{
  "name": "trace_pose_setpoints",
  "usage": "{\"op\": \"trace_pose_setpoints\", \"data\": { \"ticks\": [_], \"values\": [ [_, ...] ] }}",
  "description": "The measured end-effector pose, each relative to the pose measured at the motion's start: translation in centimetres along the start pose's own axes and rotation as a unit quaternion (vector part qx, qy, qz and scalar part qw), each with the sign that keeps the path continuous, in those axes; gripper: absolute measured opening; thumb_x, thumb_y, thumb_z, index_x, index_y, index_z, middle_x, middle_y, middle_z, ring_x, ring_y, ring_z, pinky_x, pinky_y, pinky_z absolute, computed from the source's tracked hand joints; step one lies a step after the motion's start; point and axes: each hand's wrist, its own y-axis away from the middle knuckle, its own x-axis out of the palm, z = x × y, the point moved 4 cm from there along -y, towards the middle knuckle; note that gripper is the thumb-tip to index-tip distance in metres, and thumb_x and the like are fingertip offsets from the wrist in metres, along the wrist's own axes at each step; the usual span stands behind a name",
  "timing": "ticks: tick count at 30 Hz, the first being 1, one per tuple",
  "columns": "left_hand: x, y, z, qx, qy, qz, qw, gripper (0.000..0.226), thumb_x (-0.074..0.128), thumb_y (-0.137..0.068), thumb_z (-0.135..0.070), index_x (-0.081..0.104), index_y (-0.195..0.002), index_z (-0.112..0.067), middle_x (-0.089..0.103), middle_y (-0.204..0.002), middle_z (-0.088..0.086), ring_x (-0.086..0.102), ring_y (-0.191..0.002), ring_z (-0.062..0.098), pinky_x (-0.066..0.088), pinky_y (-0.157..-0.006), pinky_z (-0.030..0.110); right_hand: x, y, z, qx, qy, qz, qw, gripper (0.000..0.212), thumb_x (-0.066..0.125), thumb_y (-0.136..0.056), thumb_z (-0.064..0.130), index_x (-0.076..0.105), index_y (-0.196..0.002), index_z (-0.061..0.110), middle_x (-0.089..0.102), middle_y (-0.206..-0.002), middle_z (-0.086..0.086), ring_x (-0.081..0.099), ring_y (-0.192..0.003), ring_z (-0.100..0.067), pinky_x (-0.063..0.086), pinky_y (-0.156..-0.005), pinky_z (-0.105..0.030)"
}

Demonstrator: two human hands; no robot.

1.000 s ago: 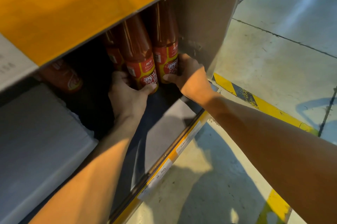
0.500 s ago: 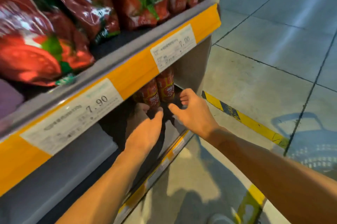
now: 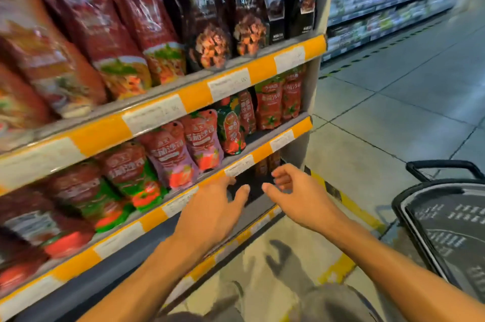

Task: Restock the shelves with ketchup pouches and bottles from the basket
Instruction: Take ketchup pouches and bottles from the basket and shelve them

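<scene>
Before the bottom shelf (image 3: 265, 212), left hand (image 3: 210, 212) and right hand (image 3: 299, 198) hover empty (fingers loose); bottles (image 3: 266, 165) seemingly behind.

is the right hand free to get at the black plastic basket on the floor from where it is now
Probably yes. The right hand is empty with loose fingers, out in front of the bottom shelf, and the black plastic basket stands on the floor to its right with nothing between them.

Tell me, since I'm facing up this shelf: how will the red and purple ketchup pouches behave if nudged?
The red and purple soft plastic ketchup pouches already lean, so they probably topple easily. Their bulging fronts suggest floppy, liquid-heavy bags. The glossy film may slide against neighbours.
</scene>
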Motion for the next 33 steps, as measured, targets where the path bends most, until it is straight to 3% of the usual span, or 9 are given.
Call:
{"op": "trace_pose_setpoints", "data": {
  "ticks": [3, 7, 9, 15, 20, 22, 25, 28, 33],
  "values": [
    [-6.1, 4.6, 0.1, -0.007, 0.033, -0.058, 0.998, 0.044, 0.048, -0.097, -0.056, 0.060, -0.129, -0.028, 0.065, -0.130, -0.005, 0.061, -0.116, 0.018, 0.049, -0.095, 0.036, -0.4, 3.6, 6.9, -0.045, -0.012, 0.022, 0.999, 0.029, 0.069, -0.087, 0.056, 0.056, -0.105, 0.037, 0.062, -0.100, 0.019, 0.062, -0.098, -0.004, 0.052, -0.085, -0.026],
    [-12.5, 10.5, 1.3, -0.041, 0.076, -0.130, 0.988, 0.033, 0.053, -0.096, -0.053, 0.062, -0.118, -0.030, 0.067, -0.120, -0.008, 0.062, -0.105, 0.010, 0.050, -0.089, 0.032, 0.2, 8.3, 14.8, -0.101, -0.027, 0.066, 0.992, 0.025, 0.065, -0.091, 0.053, 0.056, -0.107, 0.036, 0.062, -0.107, 0.017, 0.061, -0.102, -0.005, 0.054, -0.091, -0.037],
    [-15.1, 14.0, 2.6, -0.071, 0.093, -0.171, 0.978, 0.031, 0.055, -0.095, -0.053, 0.063, -0.113, -0.029, 0.069, -0.112, -0.007, 0.063, -0.101, 0.012, 0.051, -0.089, 0.036, 1.1, 10.6, 18.3, -0.131, -0.033, 0.092, 0.986, 0.027, 0.063, -0.092, 0.052, 0.056, -0.111, 0.034, 0.063, -0.110, 0.015, 0.060, -0.104, -0.006, 0.054, -0.092, -0.038],
    [-21.0, 26.9, 8.9, -0.171, 0.123, -0.295, 0.932, 0.028, 0.058, -0.095, -0.047, 0.063, -0.113, -0.025, 0.068, -0.108, -0.008, 0.063, -0.102, 0.012, 0.050, -0.090, 0.035, 7.4, 17.4, 27.3, -0.224, -0.058, 0.165, 0.959, 0.024, 0.066, -0.091, 0.050, 0.058, -0.108, 0.037, 0.062, -0.105, 0.023, 0.058, -0.101, 0.006, 0.051, -0.083, -0.025],
    [-23.0, 38.3, 14.3, -0.276, 0.053, -0.355, 0.892, 0.026, 0.055, -0.096, -0.049, 0.060, -0.113, -0.029, 0.064, -0.110, -0.010, 0.059, -0.105, 0.013, 0.047, -0.082, 0.032, 15.8, 24.4, 33.8, -0.307, -0.047, 0.272, 0.911, 0.019, 0.065, -0.092, 0.050, 0.057, -0.105, 0.039, 0.065, -0.100, 0.022, 0.061, -0.094, 0.007, 0.049, -0.073, -0.019],
    [-23.2, 43.0, 16.4, -0.326, 0.043, -0.377, 0.866, 0.028, 0.056, -0.095, -0.048, 0.060, -0.115, -0.028, 0.065, -0.113, -0.008, 0.059, -0.108, 0.015, 0.047, -0.085, 0.033, 19.1, 27.5, 35.8, -0.337, -0.039, 0.310, 0.888, 0.019, 0.066, -0.091, 0.048, 0.059, -0.104, 0.036, 0.066, -0.098, 0.020, 0.062, -0.093, 0.002, 0.052, -0.075, -0.025],
    [-23.0, 49.7, 19.1, -0.393, 0.034, -0.393, 0.830, 0.032, 0.057, -0.095, -0.049, 0.061, -0.116, -0.025, 0.066, -0.116, -0.005, 0.060, -0.110, 0.018, 0.048, -0.088, 0.036, 23.2, 32.2, 37.9, -0.370, -0.029, 0.362, 0.855, 0.021, 0.067, -0.090, 0.048, 0.060, -0.103, 0.033, 0.064, -0.095, 0.019, 0.061, -0.090, 0.000, 0.046, -0.074, -0.019],
    [-22.1, 55.9, 21.0, -0.449, 0.024, -0.412, 0.793, 0.029, 0.057, -0.095, -0.050, 0.062, -0.110, -0.026, 0.066, -0.109, -0.007, 0.060, -0.104, 0.016, 0.042, -0.077, 0.031, 26.9, 36.5, 39.3, -0.382, -0.020, 0.411, 0.827, 0.025, 0.068, -0.090, 0.046, 0.062, -0.107, 0.029, 0.066, -0.099, 0.014, 0.063, -0.096, -0.006, 0.053, -0.082, -0.030],
    [-19.6, 64.0, 23.1, -0.530, 0.027, -0.427, 0.732, 0.023, 0.056, -0.093, -0.050, 0.059, -0.107, -0.031, 0.066, -0.112, -0.008, 0.062, -0.104, 0.016, 0.045, -0.082, 0.033, 32.1, 42.6, 40.3, -0.420, 0.012, 0.471, 0.776, 0.027, 0.066, -0.092, 0.046, 0.061, -0.110, 0.026, 0.067, -0.104, 0.009, 0.063, -0.098, -0.013, 0.054, -0.085, -0.037]
  ]
}}
